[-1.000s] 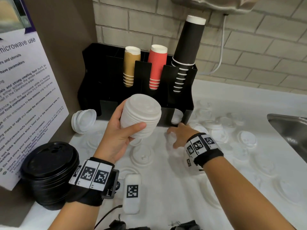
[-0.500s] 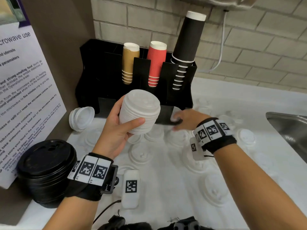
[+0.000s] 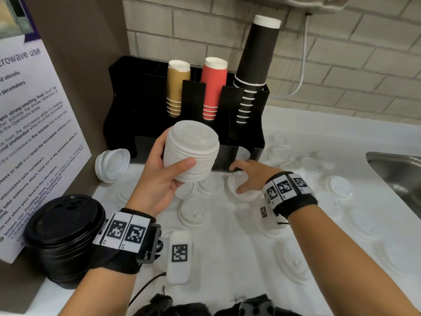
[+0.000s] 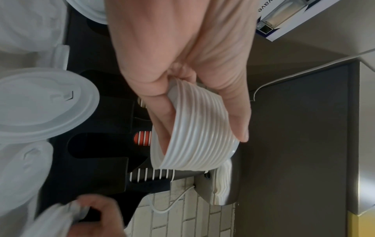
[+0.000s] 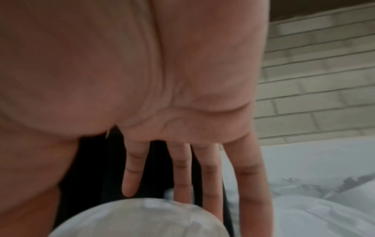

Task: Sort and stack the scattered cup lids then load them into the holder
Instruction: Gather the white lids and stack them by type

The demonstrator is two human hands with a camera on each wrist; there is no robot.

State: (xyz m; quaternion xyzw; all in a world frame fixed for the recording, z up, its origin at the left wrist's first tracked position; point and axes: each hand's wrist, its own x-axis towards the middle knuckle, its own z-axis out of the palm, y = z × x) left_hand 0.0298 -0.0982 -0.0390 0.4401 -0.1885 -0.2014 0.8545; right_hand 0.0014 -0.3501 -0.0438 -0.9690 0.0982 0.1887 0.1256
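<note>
— While the left hand [image 3: 159, 179] is up over the counter [image 3: 227, 258], what's it got?
— It grips a stack of white lids [image 3: 191, 151], thumb across the front, fingers round the back. Stack is off the counter, in front of the black holder [image 3: 127, 92]. Left wrist view shows approx. a dozen rims nested, tilted.
— And the right hand [image 3: 250, 176]?
— Reaching fwd, low, at the foot of the holder. Fingers [image 5: 182, 168] straight and spread in the wrist view, thumb apart, over a white lid [image 3: 241, 188] lying on the counter. Not clenched, nothing held that shows; touching the lid or just above it, can't tell, pic is blurred.
— Holder contents?
— Three cup stacks upside down at the back: tan cups [image 3: 176, 87], red cups [image 3: 213, 87], tall black cups [image 3: 256, 65]. Front slots look dark.
— Rest of the lids?
— Loose white lids [image 3: 194, 212] scattered flat over the counter, more toward the sink [image 3: 396, 174] on the right. A small stack of white lids on its side [image 3: 112, 164] leans near the holder's left end. Stack of black lids [image 3: 65, 238] stands at the near left, by the microwave notice [image 3: 34, 133].
</note>
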